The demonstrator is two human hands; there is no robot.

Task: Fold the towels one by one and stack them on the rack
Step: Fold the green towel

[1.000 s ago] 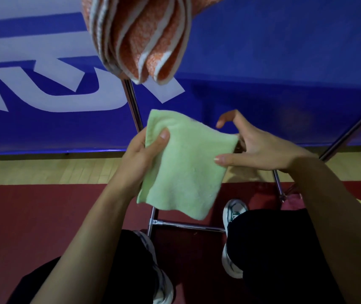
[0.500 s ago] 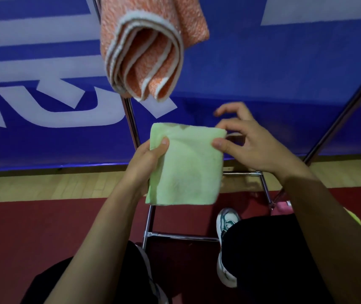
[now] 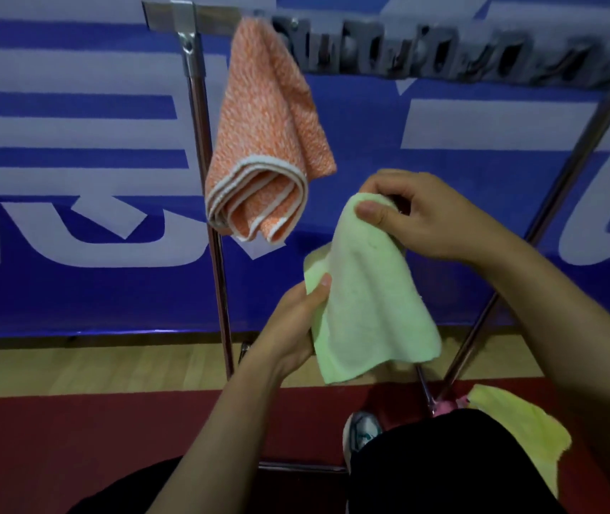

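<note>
Head: green towel (image 3: 366, 302) between both hands

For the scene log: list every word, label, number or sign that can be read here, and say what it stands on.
Blue banner behind the rack: large white strokes of lettering, cut off by the frame and hidden in part by the rack and the orange towel; no whole character can be read.
Orange towel, green towel, yellow cloth, shoe: no readable label or brand.
Nothing else bears text.
</note>
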